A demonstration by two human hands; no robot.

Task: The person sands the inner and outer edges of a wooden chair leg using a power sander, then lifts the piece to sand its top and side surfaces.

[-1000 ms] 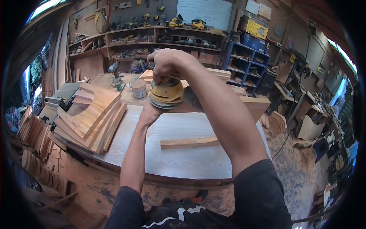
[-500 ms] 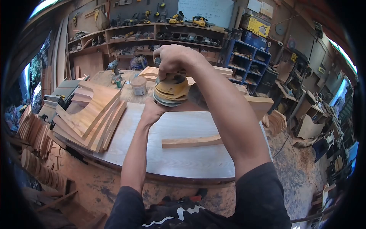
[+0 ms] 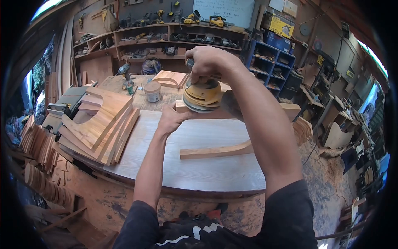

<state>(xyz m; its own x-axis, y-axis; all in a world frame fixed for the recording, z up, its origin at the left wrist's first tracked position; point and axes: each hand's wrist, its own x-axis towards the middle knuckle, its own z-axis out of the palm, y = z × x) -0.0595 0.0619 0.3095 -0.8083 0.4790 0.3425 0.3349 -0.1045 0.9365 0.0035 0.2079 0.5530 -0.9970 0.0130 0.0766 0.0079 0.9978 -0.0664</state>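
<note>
Shifted right over the last 0.5 s, the yellow, round-based sander (image 3: 203, 94) sits on the wooden board (image 3: 215, 114); my right hand (image 3: 210, 62) grips its top, my left hand (image 3: 171, 119) holds the board's left end.

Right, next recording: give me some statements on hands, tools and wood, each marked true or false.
1. The right hand holds the sander. True.
2. Both hands hold the sander. False: the left hand grips the left end of the board.
3. A curved piece lies nearer the person than the board. True.
4. The stack is right of the curved piece. False: it is to the left.
5. The drill stands left of the tub. True.
6. The whiteboard is blank. False: it has writing on it.
</note>
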